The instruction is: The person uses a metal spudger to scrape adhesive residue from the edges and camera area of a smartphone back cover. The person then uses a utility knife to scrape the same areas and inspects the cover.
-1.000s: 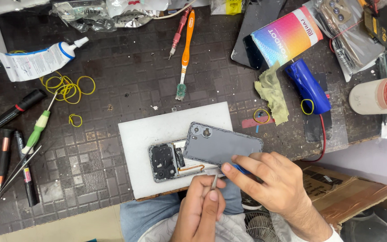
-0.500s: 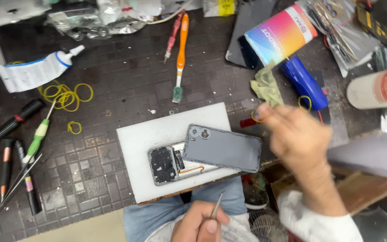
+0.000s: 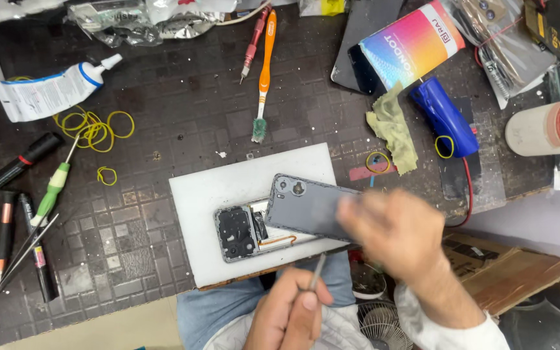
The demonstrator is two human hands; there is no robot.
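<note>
Tweezers [image 3: 317, 271] sit pinched in the closed left hand [image 3: 291, 316] near the white board [image 3: 228, 185], while the blurred right hand [image 3: 393, 230], fingers loosely curled, touches the grey phone back cover [image 3: 306, 207].

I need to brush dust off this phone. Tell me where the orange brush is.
In the head view, the orange brush lies on the dark mat at top centre, beside a red screwdriver, bristles pointing down toward the white board.

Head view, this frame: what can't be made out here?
- Right hand: motion-blurred, so its fingers and any contact with the grey back cover are unclear.
- Opened phone: right half hidden under the back cover.
- Left hand: cut off by the bottom edge; its grip on the thin metal tool shows only partly.
</note>
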